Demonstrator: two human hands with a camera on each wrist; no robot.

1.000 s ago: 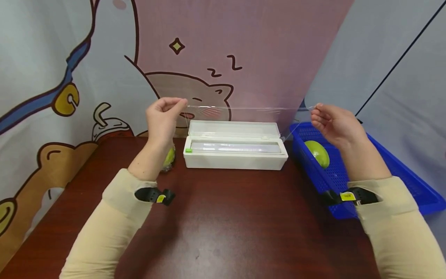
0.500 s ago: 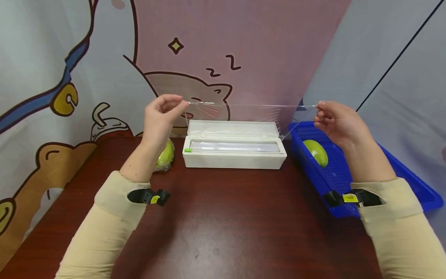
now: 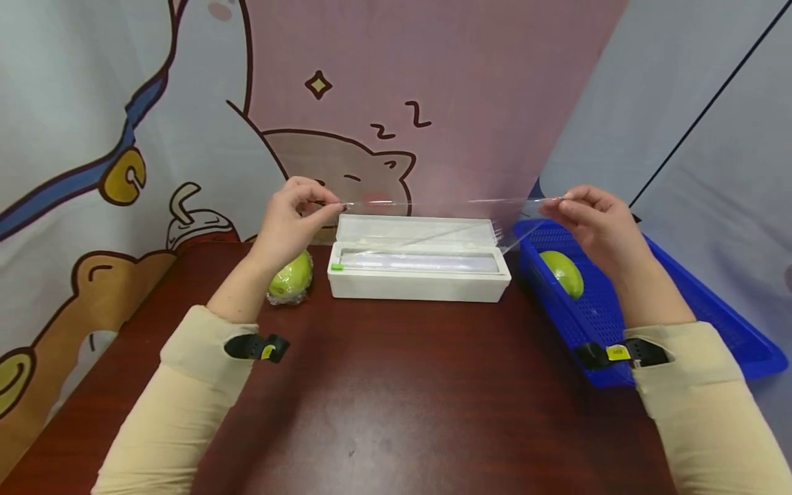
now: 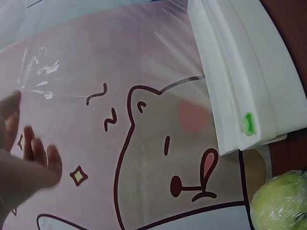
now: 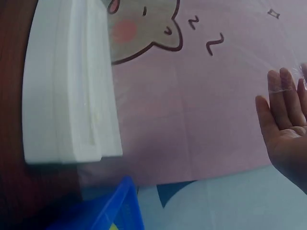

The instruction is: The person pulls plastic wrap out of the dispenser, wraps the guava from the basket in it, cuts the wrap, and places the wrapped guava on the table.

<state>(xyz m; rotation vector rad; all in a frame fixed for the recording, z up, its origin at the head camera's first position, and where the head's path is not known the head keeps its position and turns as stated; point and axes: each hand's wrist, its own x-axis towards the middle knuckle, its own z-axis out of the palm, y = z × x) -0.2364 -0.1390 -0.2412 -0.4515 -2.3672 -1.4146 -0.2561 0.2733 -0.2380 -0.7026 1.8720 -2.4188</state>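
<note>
1. As seen from the head view, a person's left grip [image 3: 293, 210] pinches one top corner of a sheet of cling film [image 3: 396, 203] between thumb and fingers.
2. The right grip [image 3: 600, 223] likewise pinches the opposite corner; in the right wrist view, film lies across its fingertips at the frame's edge.
3. The cling film is stretched between both hands above the dispenser box [image 3: 421, 287], its right edge slanting down to the box's right end.
4. The white dispenser box rests on a dark reddish-brown worktop [image 3: 396, 385], its lid [image 3: 414, 227] tilted back and a film roll [image 3: 427, 262] visible inside. A green slider [image 3: 337, 267] sits at the left end of its front edge.
5. One green fruit [image 3: 291, 278], wrapped in clear film, sits just left of the box, near the left forearm.
6. A second green fruit [image 3: 564, 275] lies in a perforated blue basket [image 3: 553, 316] to the right; whether it is wrapped cannot be told.
7. Both sleeves [image 3: 179, 399] are cream, each with a black wrist strap [image 3: 244, 346].
8. Behind the worktop hangs a printed cartoon backdrop [image 3: 482, 103].
</note>
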